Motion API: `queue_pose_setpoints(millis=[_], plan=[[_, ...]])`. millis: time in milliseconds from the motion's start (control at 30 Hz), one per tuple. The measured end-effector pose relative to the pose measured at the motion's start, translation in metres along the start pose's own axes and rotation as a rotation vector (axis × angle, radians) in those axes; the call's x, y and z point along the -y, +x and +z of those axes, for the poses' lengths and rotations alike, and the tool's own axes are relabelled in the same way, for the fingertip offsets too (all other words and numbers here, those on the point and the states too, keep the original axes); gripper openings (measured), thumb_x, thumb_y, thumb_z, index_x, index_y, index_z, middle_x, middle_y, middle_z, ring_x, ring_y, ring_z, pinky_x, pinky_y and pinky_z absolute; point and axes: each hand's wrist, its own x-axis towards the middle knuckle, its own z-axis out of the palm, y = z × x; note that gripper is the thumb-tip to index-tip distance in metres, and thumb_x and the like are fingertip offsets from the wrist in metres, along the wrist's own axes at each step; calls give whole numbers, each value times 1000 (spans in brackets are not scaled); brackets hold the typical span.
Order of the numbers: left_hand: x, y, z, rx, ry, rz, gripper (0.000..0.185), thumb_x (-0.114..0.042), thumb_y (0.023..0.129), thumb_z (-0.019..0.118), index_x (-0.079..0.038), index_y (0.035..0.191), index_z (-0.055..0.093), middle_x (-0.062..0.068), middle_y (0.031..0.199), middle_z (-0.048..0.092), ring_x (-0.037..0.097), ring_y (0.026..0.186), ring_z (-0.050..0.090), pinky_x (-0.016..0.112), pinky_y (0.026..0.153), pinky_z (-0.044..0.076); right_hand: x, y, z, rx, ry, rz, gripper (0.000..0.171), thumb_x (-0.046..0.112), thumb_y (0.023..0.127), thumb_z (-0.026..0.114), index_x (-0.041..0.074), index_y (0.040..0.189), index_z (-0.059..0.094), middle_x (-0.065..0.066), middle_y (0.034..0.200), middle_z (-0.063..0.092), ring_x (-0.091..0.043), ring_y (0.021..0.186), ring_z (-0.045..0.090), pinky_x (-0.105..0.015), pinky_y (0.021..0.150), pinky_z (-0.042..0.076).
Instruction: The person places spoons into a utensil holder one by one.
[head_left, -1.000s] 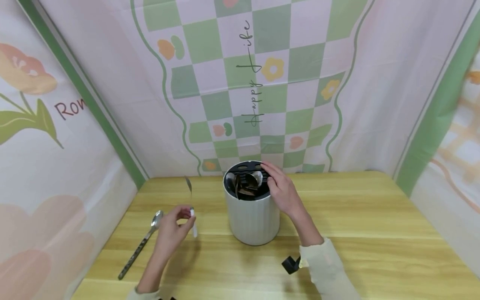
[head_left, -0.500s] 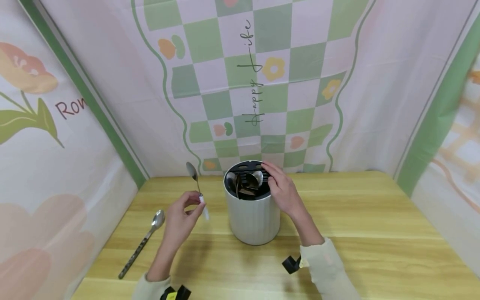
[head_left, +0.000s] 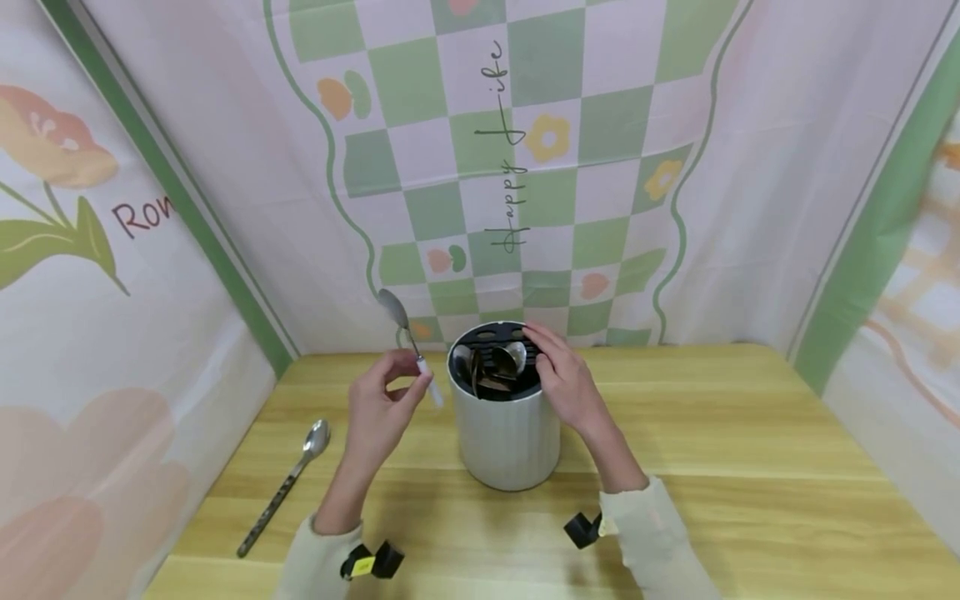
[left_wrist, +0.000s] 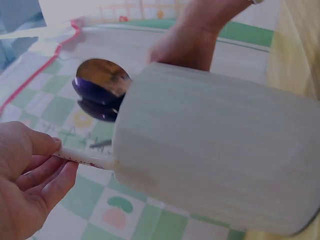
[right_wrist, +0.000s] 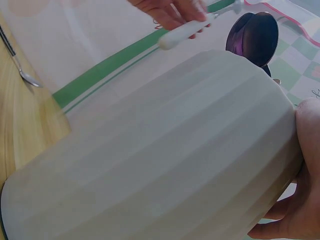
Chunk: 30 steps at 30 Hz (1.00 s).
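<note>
In the head view my left hand (head_left: 378, 408) pinches a spoon (head_left: 431, 385) by its white handle, bowl tilted up to the left. It is raised just left of a pale, ribbed utensil holder (head_left: 506, 446). In the left wrist view, thumb and fingertips grip the handle's end (left_wrist: 80, 159). My right hand (head_left: 570, 383) rests on the holder's right rim, fingers extended. Dark metal utensils (head_left: 497, 367), some spoon-like, stand in the holder's black slotted insert. The right wrist view shows the holder's side (right_wrist: 150, 145) hiding part of my right hand (right_wrist: 300, 205).
Another spoon (head_left: 277, 500), with a dark patterned handle, lies on the wooden table (head_left: 712, 467) at the left. Behind the table hangs a checked cloth (head_left: 540, 208), with cloth walls on both sides. Black wrist cameras (head_left: 386, 560) sit at both sleeves.
My left hand has lifted the white-handled spoon up and to the right, closer to the holder. The spoon's bowl has turned more into view. My right hand has stayed on the holder.
</note>
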Motion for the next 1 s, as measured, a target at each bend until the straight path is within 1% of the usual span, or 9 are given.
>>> queue_pose_setpoints(millis=[67, 200, 333, 433, 667, 867, 1000], plan=[[-5, 3, 3, -3, -16, 28, 22, -4, 86, 74, 2, 106, 65, 17, 97, 72, 31, 92, 73, 22, 69, 62, 0, 0, 0, -1, 0, 0, 48, 11, 100, 37, 6, 147, 49, -8, 159, 40, -30, 149, 33, -53, 122, 28], [-11, 8, 9, -2, -10, 97, 23, -4, 86, 74, 1, 106, 64, 16, 96, 72, 29, 89, 73, 23, 67, 62, 0, 0, 0, -9, -2, -7, 48, 10, 100, 37, 5, 146, 49, -9, 158, 41, -31, 148, 34, -53, 122, 29], [-15, 12, 15, -5, -2, 160, 25, -5, 86, 75, 2, 108, 64, 15, 96, 72, 27, 88, 74, 24, 66, 62, -1, 0, 1, -15, 4, -7, 47, 9, 100, 37, 5, 145, 50, -10, 158, 41, -31, 148, 34, -53, 122, 28], [-16, 14, 19, -14, -1, 195, 26, -6, 86, 75, 2, 108, 65, 16, 95, 72, 28, 87, 74, 25, 65, 62, -1, 0, 1, -18, 9, -5, 47, 9, 100, 37, 5, 145, 51, -10, 158, 41, -31, 148, 34, -53, 122, 28], [-16, 18, 28, -22, 19, 229, 23, -7, 88, 74, 2, 106, 63, 15, 92, 71, 27, 86, 74, 24, 66, 62, -1, 0, 1, -20, 2, -7, 47, 9, 100, 38, 6, 145, 51, -9, 158, 41, -30, 148, 35, -52, 122, 29], [-16, 20, 34, -39, 43, 266, 23, -5, 87, 74, 3, 106, 63, 15, 92, 70, 27, 85, 73, 27, 66, 63, 0, 0, 0, -12, 2, -1, 48, 12, 100, 37, 6, 145, 50, -7, 158, 41, -28, 148, 34, -51, 122, 29], [-17, 20, 36, -34, 91, 284, 21, -3, 86, 74, 4, 103, 64, 15, 90, 69, 27, 85, 73, 25, 66, 62, 0, 0, 1, -17, 2, -6, 48, 11, 99, 37, 6, 145, 51, -7, 158, 42, -29, 148, 35, -51, 122, 29]])
